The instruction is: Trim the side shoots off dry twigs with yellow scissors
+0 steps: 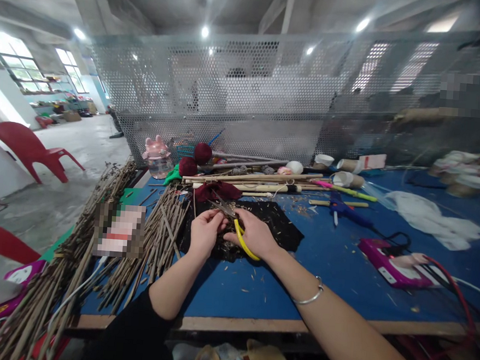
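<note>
A: How far along was the cutting?

B: Partway, I'd judge. Small clippings [253, 282] lay strewn over the black cloth [280, 221] and the table near it, so some snipping seemed done. A fan of sticks [164, 232] lay left of the cloth, with a longer bundle [75, 223] beyond; whether those were trimmed or waiting, I couldn't tell

A: And the hands?

B: The right hand [256, 233] was wrapped around the scissors [244, 243], by their yellow handles. They were above the cloth, blades pointing away from the person and across to the left. The left hand [207, 230] was close beside the blades, its fingers drawn narrow in a pinch; anything between them was too small to make out

A: What about the surface?

B: Blue, with a pale wooden front edge. Dark red fabric [223, 191] lay just past the blades, canes and dark red balls [203, 153] behind it. To the right were a blue glue gun [340, 209], a magenta power strip [407, 263] and white plastic [430, 215]

A: The room?

B: A perforated screen [270, 102] stood behind the table; leftward were a red chair [24, 143], windows [16, 60] and bare grey floor, under ceiling lights [205, 32]
</note>
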The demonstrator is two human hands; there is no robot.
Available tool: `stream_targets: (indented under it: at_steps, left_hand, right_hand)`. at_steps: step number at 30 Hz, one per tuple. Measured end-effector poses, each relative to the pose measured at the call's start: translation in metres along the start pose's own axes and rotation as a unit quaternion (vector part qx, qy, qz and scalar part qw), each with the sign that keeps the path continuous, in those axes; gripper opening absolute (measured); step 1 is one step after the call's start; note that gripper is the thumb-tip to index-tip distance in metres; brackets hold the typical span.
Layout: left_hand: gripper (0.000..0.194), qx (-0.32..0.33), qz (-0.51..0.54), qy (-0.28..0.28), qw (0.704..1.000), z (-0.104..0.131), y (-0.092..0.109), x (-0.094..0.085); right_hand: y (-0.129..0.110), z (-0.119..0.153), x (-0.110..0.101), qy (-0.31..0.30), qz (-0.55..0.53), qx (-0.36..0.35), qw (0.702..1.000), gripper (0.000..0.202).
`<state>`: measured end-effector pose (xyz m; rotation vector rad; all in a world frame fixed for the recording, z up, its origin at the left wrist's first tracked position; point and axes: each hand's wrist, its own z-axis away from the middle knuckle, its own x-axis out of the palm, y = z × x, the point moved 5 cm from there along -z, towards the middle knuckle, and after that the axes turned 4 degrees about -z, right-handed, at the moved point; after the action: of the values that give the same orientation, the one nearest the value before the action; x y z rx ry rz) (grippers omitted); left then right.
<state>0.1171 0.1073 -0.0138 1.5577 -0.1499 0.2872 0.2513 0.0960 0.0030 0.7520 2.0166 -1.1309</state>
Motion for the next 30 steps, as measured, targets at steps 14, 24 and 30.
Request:
stream_targets:
  at_steps: [14,24,30]
  left_hand:
    - [0.020,-0.006,0.003,-0.005,1.000,0.005,0.003,0.004]
    - [0.025,0.001,-0.014,-0.061,0.998,0.007,0.006,0.006]
    - [0.028,-0.005,-0.007,-0.062,0.998,0.006,0.006,0.005]
  right_hand:
    - [-0.004,0.001,0.006,0.010,-0.073,-0.025,0.997,0.055]
    - [-0.010,-0.001,-0.003,-0.022,-0.181,-0.045,0.982,0.039]
    - [-0.007,-0.001,-0.004,-0.032,-0.189,-0.047,0.980,0.043]
